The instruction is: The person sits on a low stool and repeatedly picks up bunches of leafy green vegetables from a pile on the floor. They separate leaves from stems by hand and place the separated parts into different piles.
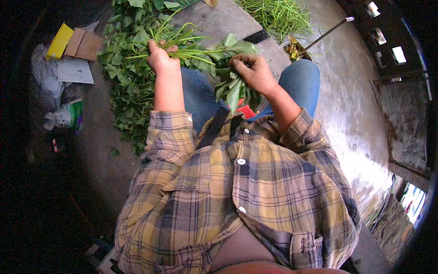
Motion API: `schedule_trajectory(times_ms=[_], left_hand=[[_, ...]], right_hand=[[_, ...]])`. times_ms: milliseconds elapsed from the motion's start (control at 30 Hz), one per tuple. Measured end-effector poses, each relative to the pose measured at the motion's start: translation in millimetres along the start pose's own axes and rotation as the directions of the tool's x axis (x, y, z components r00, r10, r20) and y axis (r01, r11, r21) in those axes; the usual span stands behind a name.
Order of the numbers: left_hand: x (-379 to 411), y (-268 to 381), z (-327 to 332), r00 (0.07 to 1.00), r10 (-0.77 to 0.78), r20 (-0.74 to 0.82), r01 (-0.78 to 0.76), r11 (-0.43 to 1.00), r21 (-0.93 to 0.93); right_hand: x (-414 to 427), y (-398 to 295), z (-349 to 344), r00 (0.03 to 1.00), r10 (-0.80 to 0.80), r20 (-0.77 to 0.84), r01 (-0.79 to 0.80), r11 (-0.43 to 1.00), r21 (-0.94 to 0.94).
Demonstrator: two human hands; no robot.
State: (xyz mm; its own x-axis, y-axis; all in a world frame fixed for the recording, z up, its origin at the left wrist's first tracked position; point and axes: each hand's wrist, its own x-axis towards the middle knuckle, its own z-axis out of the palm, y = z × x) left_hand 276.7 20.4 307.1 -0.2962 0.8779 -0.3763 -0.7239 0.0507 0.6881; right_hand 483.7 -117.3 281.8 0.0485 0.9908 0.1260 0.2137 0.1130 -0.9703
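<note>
My left hand (161, 54) grips a bunch of pale green leafy stems (191, 54), which fan out to the right and upward. Over my lap, my right hand (252, 72) is closed around a bundle of green leaves (236, 89) that hangs below the fingers. Leafy tops of the stems reach from the left hand's bunch to just above my right hand. Behind and below my left hand lies a large heap of leafy greens (123, 78) on the floor. The right fingertips are partly hidden among the leaves.
A pile of thin green stalks (279, 17) lies ahead to the right. Near my right knee is a container of plant scraps (293, 49) with a long handle (323, 36) rising beside it. At left are a cardboard box (83, 44), a yellow container (60, 41) and plastic bags (48, 75).
</note>
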Motion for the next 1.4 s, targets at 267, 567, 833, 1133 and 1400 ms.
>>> schedule_trajectory(times_ms=[267, 567, 833, 1133, 1400], left_hand=[[6, -9, -3, 0.990, -0.071, 0.118, 0.081, 0.993, -0.081], [-21, -18, 12, 0.938, -0.174, 0.299, 0.212, 0.972, -0.101], [-32, -28, 21, 0.944, -0.208, 0.257, 0.229, 0.972, -0.054], [-46, -33, 31, 0.957, -0.223, 0.186, 0.230, 0.973, -0.018], [-40, -36, 28, 0.949, -0.242, 0.201, 0.257, 0.965, -0.052]], right_hand=[[12, -23, -11, 0.985, -0.117, 0.128, 0.111, 0.992, 0.057], [9, -8, 19, 1.000, -0.002, 0.022, 0.006, 0.984, -0.175], [10, -11, 23, 0.982, -0.046, -0.185, -0.002, 0.969, -0.248], [15, 6, 29, 0.993, 0.019, -0.113, -0.039, 0.985, -0.170], [8, -1, 29, 0.993, 0.000, -0.118, -0.004, 0.999, -0.035]])
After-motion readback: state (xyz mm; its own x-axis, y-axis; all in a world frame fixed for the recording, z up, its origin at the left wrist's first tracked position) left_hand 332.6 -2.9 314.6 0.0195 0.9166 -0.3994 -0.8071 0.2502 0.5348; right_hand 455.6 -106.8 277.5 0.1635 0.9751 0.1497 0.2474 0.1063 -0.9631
